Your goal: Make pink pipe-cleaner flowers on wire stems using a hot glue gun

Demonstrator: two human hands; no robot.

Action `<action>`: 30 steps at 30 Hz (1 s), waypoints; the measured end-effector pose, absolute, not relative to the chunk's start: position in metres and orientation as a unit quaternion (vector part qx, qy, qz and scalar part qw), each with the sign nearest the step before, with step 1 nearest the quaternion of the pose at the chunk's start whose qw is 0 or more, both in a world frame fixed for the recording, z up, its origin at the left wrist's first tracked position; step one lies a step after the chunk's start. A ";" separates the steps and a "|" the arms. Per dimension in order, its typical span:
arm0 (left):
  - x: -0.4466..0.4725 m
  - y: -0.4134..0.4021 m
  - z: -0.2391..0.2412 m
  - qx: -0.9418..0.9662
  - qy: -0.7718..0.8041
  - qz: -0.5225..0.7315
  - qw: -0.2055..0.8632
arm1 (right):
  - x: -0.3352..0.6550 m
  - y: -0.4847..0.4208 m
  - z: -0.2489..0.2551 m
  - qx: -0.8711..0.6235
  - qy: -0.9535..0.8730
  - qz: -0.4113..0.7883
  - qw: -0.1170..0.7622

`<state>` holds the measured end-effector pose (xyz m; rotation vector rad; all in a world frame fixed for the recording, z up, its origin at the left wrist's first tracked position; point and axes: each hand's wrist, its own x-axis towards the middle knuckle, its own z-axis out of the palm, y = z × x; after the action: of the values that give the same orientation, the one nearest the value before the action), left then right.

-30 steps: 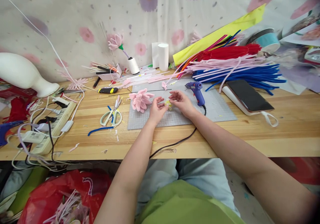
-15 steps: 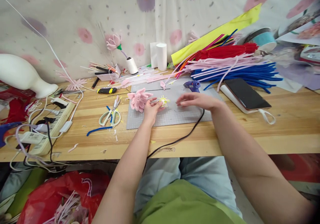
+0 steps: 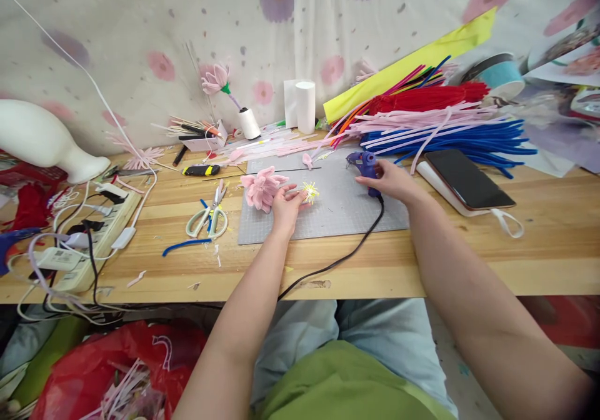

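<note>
My left hand [image 3: 284, 205] pinches a small yellow tufted flower centre [image 3: 309, 190] just above the grey cutting mat [image 3: 328, 217]. A pink pipe-cleaner flower [image 3: 262, 185] lies on the mat beside that hand. My right hand [image 3: 392, 181] is wrapped round the handle of the blue glue gun [image 3: 364, 163] at the mat's far right part. The gun's black cord [image 3: 337, 260] runs off the table's front edge.
Scissors [image 3: 209, 215] and a blue pipe cleaner [image 3: 185, 244] lie left of the mat. A power strip [image 3: 89, 245] with cables sits far left. Piles of red, pink and blue pipe cleaners [image 3: 440, 123] and a phone [image 3: 466, 179] fill the right back. A red bag [image 3: 98, 370] is under the table.
My right hand left the yellow tuft, swept right across the mat and closed on the glue gun. My left hand kept hold of the tuft and barely moved.
</note>
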<state>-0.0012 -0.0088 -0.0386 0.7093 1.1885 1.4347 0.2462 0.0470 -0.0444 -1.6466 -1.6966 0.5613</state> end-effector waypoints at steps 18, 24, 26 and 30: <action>-0.004 0.001 -0.052 0.313 0.575 0.617 0.437 | 0.191 0.020 -0.028 -0.495 -0.666 0.448 0.332; -0.005 0.001 -0.052 0.317 0.580 0.616 0.428 | 0.191 0.019 -0.026 -0.501 -0.687 0.413 0.325; -0.005 0.000 -0.050 0.315 0.579 0.619 0.426 | 0.191 0.019 -0.026 -0.501 -0.692 0.406 0.325; -0.005 -0.001 -0.048 0.312 0.576 0.622 0.430 | 0.191 0.021 -0.028 -0.512 -0.693 0.395 0.320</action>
<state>-0.0047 -0.0010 -0.0484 0.7787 1.4364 1.5507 0.1914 0.0210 -0.0280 -1.3466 -1.8208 1.0379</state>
